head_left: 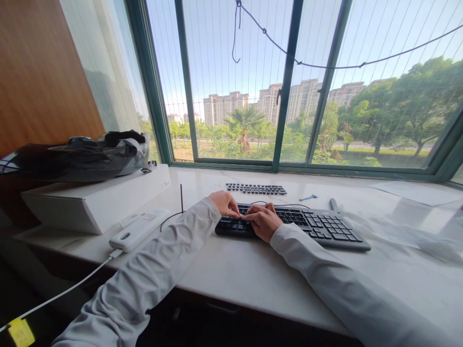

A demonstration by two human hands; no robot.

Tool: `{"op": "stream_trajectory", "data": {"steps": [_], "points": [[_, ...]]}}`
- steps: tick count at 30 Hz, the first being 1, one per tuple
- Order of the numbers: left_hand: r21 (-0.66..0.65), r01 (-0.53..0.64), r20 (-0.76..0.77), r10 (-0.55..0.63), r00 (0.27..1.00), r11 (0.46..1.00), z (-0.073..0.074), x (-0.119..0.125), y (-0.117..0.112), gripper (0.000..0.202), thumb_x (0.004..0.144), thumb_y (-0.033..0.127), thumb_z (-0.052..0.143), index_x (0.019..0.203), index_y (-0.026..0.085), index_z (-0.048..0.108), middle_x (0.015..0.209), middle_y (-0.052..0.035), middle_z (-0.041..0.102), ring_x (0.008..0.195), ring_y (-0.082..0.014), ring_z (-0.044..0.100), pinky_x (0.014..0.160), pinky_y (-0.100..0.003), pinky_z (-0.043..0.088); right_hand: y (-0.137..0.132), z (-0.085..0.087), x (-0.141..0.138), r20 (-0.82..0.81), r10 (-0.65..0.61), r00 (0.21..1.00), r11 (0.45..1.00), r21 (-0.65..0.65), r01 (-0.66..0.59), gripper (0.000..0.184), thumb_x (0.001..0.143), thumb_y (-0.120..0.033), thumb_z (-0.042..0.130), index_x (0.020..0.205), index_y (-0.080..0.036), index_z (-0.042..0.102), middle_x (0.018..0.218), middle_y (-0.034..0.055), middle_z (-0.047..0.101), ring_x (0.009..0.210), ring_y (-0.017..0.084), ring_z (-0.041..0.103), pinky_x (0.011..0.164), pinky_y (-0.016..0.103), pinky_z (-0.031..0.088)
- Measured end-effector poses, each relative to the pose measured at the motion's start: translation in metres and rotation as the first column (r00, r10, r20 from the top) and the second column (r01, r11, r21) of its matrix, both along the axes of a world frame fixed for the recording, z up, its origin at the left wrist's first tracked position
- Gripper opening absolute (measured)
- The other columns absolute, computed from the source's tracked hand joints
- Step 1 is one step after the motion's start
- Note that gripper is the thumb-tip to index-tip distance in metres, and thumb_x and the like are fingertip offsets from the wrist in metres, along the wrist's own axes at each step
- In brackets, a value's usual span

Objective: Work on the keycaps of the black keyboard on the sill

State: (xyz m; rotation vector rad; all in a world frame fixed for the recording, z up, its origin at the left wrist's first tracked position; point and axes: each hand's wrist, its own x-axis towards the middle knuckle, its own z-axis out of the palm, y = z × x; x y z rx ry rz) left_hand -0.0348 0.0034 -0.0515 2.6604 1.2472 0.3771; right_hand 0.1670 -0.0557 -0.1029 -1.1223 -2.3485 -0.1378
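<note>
A black keyboard (318, 225) lies on a white stone sill (235, 270) in front of a window. Both my hands rest on its left part. My left hand (224, 203) has its fingers curled and pinched at the keys. My right hand (263, 220) is closed too, with fingertips meeting the left hand's over one spot on the keys. What they pinch is too small to see. Behind the keyboard lies a row of loose black keycaps (256, 189), laid out in lines.
A white box (97, 200) with a dark bag (79, 156) on top stands at the left. A white power bank (139, 230) with a white cable (61, 293) lies beside it. A small blue tool (308, 197) and a grey tool (333, 205) lie behind the keyboard. Clear plastic wrap (408, 233) covers the right.
</note>
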Motion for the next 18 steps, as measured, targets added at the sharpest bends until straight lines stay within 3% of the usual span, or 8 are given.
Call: {"op": "stream_trajectory", "data": {"steps": [8,12,18], "points": [[-0.145,-0.025,0.067,0.035,0.997,0.989,-0.006,-0.001,0.006,0.035,0.057,0.049,0.078,0.081,0.024,0.079,0.062,-0.0003,0.067,0.058,-0.0118,0.055,0.051,-0.023,0.034,-0.001,0.000,-0.001,0.008,0.007,1.000,1.000,-0.005,-0.007,0.042,0.084,-0.007,0.048,0.103,-0.033,0.074,0.097,0.0033,0.067,0.086,0.017,0.059,0.080,0.038,0.027],[-0.339,0.020,0.164,0.038,0.986,0.941,-0.012,-0.002,0.012,0.037,0.056,0.047,0.080,0.081,0.019,0.079,0.052,0.0002,0.061,0.052,-0.0103,0.050,0.049,-0.023,0.034,-0.002,-0.001,-0.001,0.019,-0.002,1.000,1.000,-0.012,0.002,0.043,0.083,-0.005,0.047,0.103,-0.032,0.074,0.100,0.0040,0.067,0.090,0.018,0.059,0.082,0.038,0.027],[-0.433,-0.052,0.177,0.141,0.974,0.900,-0.015,0.000,0.016,0.041,0.049,0.046,0.084,0.077,0.018,0.078,0.048,0.0019,0.058,0.048,-0.0086,0.046,0.049,-0.023,0.034,-0.008,0.004,-0.007,0.110,-0.001,0.994,0.999,0.035,-0.002,0.042,0.083,-0.004,0.045,0.102,-0.028,0.074,0.097,0.0048,0.067,0.084,0.018,0.057,0.082,0.039,0.026]]}}
